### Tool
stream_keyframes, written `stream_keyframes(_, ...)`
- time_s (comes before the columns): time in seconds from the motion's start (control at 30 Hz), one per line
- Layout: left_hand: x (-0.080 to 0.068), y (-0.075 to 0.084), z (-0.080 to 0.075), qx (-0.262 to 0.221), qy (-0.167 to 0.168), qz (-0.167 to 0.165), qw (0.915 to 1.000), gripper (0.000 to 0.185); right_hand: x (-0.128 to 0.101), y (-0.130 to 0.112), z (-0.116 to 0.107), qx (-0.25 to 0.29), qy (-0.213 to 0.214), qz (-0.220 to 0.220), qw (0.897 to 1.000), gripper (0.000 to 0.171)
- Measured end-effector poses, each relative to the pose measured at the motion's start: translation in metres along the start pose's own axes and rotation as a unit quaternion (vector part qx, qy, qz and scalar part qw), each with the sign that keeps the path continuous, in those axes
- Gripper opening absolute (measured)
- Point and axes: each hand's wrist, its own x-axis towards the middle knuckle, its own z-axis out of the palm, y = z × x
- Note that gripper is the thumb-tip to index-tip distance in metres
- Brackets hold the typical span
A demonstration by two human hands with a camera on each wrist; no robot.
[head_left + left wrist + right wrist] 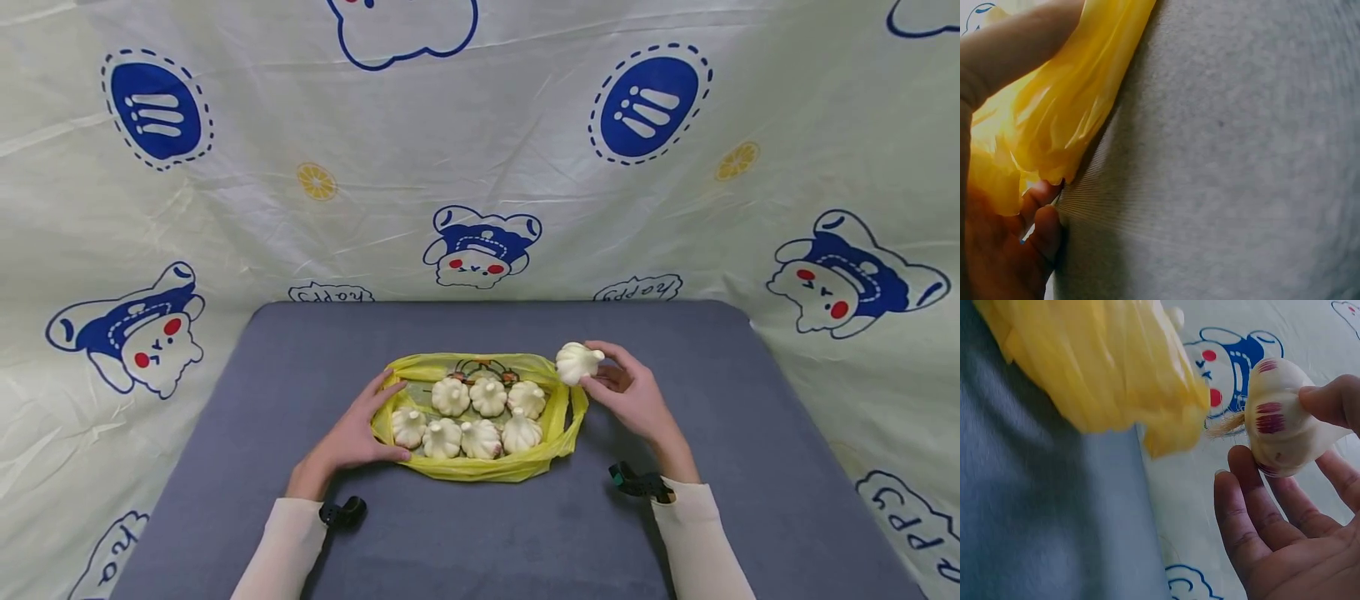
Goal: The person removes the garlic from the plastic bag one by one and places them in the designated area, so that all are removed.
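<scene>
Grey counter (pixel 225 467) under everything, cartoon-print sheet (pixel 480 150) hung behind. Yellow plastic bag (pixel 480 467) lies mid-counter, mouth spread open, seven garlic bulbs (pixel 487 397) inside in two rows. Left hand (pixel 358 433) pinches bag's near-left rim, grip clenched on thin floppy film. Right hand (pixel 630 392) holds one garlic bulb (pixel 577 362) at fingertips, just off bag's far-right corner. Bulb looks light, firm, papery skin probably flaky; best pinched round fat middle. In right wrist view root tuft points left toward bag, so long axis roughly sideways.
</scene>
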Motion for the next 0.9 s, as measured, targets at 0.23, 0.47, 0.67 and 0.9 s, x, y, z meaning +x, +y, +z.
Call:
stream_keyframes(0.23, 0.000, 0.000, 0.004, 0.002, 0.006, -0.002, 1.0000, 0.110, -0.004, 0.006, -0.018, -0.012, 0.039, -0.001, 0.999, 0.052)
stream_keyframes(0.47, -0.004, 0.000, 0.008, 0.006, 0.017, -0.009, 0.9998, 0.110, -0.008, 0.020, -0.027, -0.029, 0.065, 0.025, 0.997, 0.052)
stream_keyframes(0.67, -0.008, 0.000, 0.010, -0.013, 0.029, -0.009, 0.9995, 0.108, -0.011, 0.036, -0.032, -0.044, 0.077, 0.054, 0.995, 0.053)
stream_keyframes(0.9, -0.008, 0.002, 0.013, -0.023, 0.036, -0.008, 0.9991, 0.105, -0.016, 0.053, -0.037, -0.063, 0.079, 0.103, 0.990, 0.052)
